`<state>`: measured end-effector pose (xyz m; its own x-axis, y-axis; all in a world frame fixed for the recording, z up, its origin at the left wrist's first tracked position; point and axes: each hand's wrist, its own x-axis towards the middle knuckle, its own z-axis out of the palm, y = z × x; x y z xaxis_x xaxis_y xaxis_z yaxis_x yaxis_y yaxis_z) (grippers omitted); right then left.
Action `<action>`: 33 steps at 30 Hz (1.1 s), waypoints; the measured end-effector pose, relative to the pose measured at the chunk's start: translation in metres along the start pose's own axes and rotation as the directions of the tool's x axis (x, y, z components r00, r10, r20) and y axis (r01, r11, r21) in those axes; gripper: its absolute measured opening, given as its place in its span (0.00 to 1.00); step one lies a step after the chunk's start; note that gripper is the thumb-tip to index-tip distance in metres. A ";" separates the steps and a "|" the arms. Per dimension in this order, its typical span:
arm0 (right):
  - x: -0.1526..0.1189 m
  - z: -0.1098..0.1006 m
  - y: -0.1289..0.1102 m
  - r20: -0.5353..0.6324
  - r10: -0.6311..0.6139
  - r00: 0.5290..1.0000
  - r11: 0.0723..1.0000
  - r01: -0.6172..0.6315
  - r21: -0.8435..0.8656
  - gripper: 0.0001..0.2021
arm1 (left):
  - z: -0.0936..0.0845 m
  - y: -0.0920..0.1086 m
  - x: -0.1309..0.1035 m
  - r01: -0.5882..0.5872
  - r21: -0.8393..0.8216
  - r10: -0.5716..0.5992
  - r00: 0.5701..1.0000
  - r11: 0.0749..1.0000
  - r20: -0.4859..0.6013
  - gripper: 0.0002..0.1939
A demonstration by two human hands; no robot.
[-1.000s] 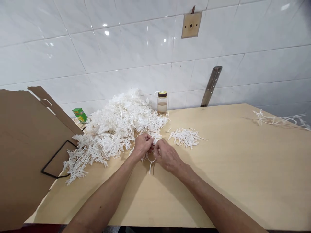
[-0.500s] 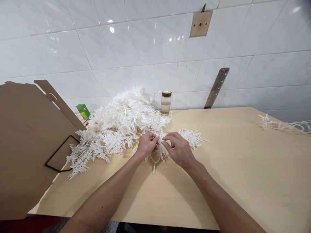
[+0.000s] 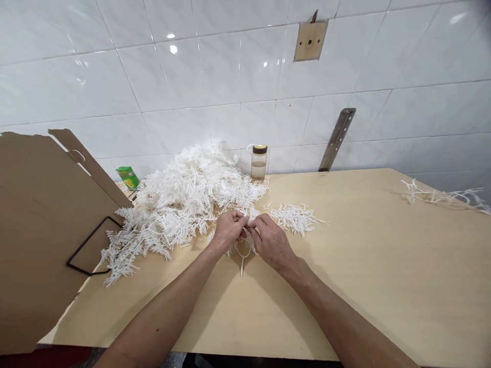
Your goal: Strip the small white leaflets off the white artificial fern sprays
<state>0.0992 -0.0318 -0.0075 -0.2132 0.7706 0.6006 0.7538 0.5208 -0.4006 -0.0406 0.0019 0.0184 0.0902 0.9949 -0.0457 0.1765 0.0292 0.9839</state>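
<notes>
My left hand (image 3: 229, 229) and my right hand (image 3: 269, 240) meet fingertip to fingertip over the table, both closed in a pinch. Between them is a white branching plastic sprig (image 3: 245, 249), whose pale stem curves out below the fingers toward me. Most of the sprig is hidden behind my hands. A big heap of similar white sprigs (image 3: 187, 189) rises just behind and to the left of my left hand. Past my right hand lies a small pile of short white pieces (image 3: 297, 219).
A lidded bottle (image 3: 259, 163) and a green box (image 3: 128, 177) stand near the tiled wall. Cardboard (image 3: 42, 240) with a black wire frame (image 3: 82, 271) is at left. Bare white stems (image 3: 441, 197) lie far right on the wooden table (image 3: 383, 276). A metal bracket (image 3: 337, 139) leans on the wall.
My right hand has moved left and its fingers have closed in against my left hand's fingertips. My left hand stays in nearly the same place; the view has shifted slightly.
</notes>
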 end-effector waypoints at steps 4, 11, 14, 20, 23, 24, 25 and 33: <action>-0.003 0.004 0.000 0.035 -0.066 0.997 0.997 0.067 -0.033 0.11 | 0.002 -0.007 0.003 -0.006 0.032 0.007 1.000 0.999 -0.021 0.08; -0.002 -0.004 -0.013 0.005 -0.096 0.995 0.989 0.095 0.112 0.08 | -0.012 -0.007 0.011 -0.096 0.116 0.111 0.985 0.989 -0.129 0.09; 0.004 -0.016 0.005 -0.193 0.109 0.975 0.988 -0.084 0.133 0.07 | -0.013 -0.005 0.010 -0.112 0.096 0.117 0.992 0.989 -0.047 0.08; 0.006 -0.035 0.053 -0.212 0.377 0.901 0.923 -0.385 0.008 0.07 | -0.007 -0.004 0.005 -0.109 0.009 0.109 0.993 0.994 0.053 0.10; 0.006 -0.040 0.051 -0.161 0.424 0.891 0.905 -0.425 0.031 0.11 | -0.005 0.001 0.000 -0.116 -0.018 0.117 0.990 0.993 0.082 0.10; 0.007 -0.040 0.047 -0.125 0.432 0.893 0.902 -0.425 0.081 0.13 | -0.004 0.003 -0.002 -0.113 -0.016 0.114 0.989 0.993 0.091 0.10; 0.008 -0.040 0.042 -0.084 0.433 0.898 0.897 -0.419 0.140 0.14 | -0.002 0.005 -0.004 -0.110 -0.009 0.110 0.989 0.994 0.102 0.09; 0.010 -0.026 0.024 0.061 0.416 0.907 0.839 -0.409 0.358 0.13 | 0.002 0.006 -0.008 -0.131 0.018 0.126 0.978 0.991 0.167 0.07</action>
<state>0.1317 -0.0212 0.0067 0.0822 0.9384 0.3356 0.4971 0.2533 -0.8299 -0.0383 -0.0065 0.0247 0.2738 0.9605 0.0504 0.1805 -0.1028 0.9782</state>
